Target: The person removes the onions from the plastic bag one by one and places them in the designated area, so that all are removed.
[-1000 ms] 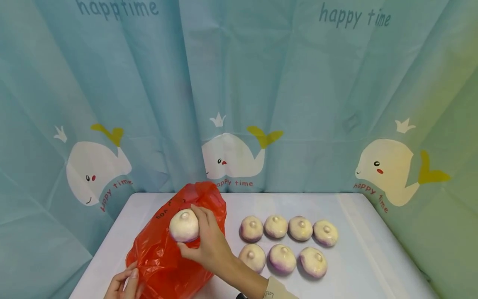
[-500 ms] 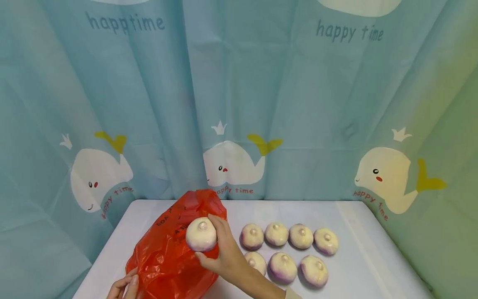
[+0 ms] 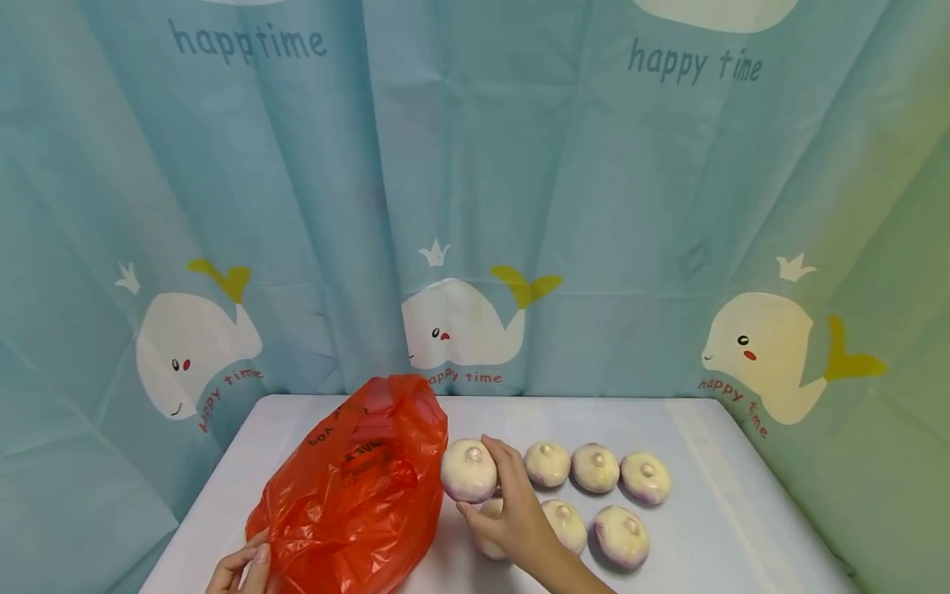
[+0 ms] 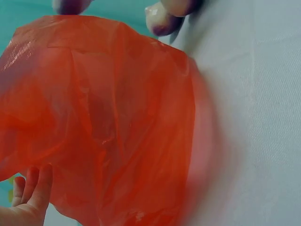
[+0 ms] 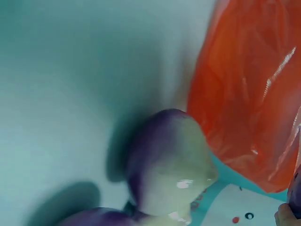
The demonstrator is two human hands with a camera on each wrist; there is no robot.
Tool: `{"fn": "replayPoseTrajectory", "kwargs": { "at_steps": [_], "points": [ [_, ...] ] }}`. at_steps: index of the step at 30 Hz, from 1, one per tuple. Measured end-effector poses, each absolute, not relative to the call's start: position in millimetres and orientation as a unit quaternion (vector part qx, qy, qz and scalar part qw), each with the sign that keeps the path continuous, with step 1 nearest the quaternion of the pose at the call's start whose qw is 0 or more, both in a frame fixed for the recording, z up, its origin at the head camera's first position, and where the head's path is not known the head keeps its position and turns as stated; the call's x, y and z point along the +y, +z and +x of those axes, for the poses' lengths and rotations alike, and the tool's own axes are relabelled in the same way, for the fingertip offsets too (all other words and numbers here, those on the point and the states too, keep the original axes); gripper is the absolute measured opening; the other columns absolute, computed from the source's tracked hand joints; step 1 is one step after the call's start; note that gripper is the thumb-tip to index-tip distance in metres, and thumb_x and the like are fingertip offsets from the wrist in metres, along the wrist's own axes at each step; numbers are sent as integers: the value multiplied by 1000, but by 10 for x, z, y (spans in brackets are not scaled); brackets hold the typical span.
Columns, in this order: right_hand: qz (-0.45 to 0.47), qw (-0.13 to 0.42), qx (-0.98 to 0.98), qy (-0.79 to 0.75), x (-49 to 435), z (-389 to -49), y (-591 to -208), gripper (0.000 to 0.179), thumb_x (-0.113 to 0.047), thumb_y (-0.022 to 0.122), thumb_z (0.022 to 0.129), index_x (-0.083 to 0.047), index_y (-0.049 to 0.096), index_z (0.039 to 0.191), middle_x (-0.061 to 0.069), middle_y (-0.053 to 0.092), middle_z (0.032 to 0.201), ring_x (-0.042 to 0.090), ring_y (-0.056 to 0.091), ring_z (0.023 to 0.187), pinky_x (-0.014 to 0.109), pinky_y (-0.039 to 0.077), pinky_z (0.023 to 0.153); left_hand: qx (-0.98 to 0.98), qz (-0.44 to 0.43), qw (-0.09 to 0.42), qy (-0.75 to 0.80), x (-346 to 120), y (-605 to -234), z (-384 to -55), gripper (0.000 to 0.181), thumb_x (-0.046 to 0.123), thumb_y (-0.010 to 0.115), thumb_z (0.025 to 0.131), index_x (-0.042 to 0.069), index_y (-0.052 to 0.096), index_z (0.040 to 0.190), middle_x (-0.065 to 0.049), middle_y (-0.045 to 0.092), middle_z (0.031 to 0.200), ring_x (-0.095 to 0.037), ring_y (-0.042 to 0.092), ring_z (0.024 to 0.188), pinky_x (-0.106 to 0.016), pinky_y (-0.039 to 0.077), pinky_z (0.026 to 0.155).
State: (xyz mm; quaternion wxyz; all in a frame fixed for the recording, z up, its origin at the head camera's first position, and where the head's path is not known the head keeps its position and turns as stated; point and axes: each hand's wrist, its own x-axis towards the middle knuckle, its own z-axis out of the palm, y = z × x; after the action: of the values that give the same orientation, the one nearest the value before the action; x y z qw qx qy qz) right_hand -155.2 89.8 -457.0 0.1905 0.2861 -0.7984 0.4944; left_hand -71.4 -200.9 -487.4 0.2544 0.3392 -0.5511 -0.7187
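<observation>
My right hand (image 3: 515, 511) grips a turnip (image 3: 469, 469), white on top and purple below, between thumb and fingers. It is held up just right of the red plastic bag (image 3: 364, 487), over the left end of the turnip rows. A small part of that turnip (image 5: 295, 195) and the fingertips (image 5: 285, 217) show at the right wrist view's lower right corner. My left hand (image 3: 241, 568) pinches the bag's near left edge. In the left wrist view, fingers (image 4: 40, 186) lie against the red film (image 4: 127, 127). The bag's contents cannot be made out.
Several more turnips stand in two rows on the white table (image 3: 727, 528), among them a back-row turnip (image 3: 594, 468) and a front-row turnip (image 3: 622, 536). My right hand partly covers the leftmost ones. Behind the table hangs a blue curtain (image 3: 631, 206) with whale prints.
My right hand has carried the turnip rightward, from in front of the bag to its right side. The left hand has stayed at the bag's edge. The head view has tilted slightly upward.
</observation>
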Motion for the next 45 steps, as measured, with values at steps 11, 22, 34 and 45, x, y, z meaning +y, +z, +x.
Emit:
{"fn": "replayPoseTrajectory", "kwargs": {
  "at_steps": [11,22,34,45],
  "points": [
    [270,263,-838,395,1233,-1448,-4701,84,-15,84,67,-4,40,138,5,45,131,23,46,119,34,41,98,-534,335,258,-732,-2007,-4870,-723,42,35,68,86,2,55,108,26,62,91,4,62,71,-14,51,60],
    [226,287,-863,350,1680,-1377,-4891,87,-13,85,63,-1,40,136,10,45,132,24,43,115,27,39,94,-529,325,263,-739,-2021,-4919,-716,40,36,71,82,4,57,102,25,62,91,4,62,71,-14,51,59],
    [185,320,-866,338,2257,-1310,-4962,88,1,85,53,12,41,129,27,46,121,35,46,106,5,18,97,-545,326,245,-733,-1980,-4814,-699,44,35,67,87,0,51,108,23,61,93,0,62,68,-16,52,58],
    [105,298,-887,337,2729,-1246,-4862,86,5,82,62,14,34,133,31,40,119,39,45,102,1,24,87,-588,344,207,-702,-1911,-4635,-667,40,38,60,90,5,51,111,20,56,102,7,58,72,-12,50,64]
  ]
}}
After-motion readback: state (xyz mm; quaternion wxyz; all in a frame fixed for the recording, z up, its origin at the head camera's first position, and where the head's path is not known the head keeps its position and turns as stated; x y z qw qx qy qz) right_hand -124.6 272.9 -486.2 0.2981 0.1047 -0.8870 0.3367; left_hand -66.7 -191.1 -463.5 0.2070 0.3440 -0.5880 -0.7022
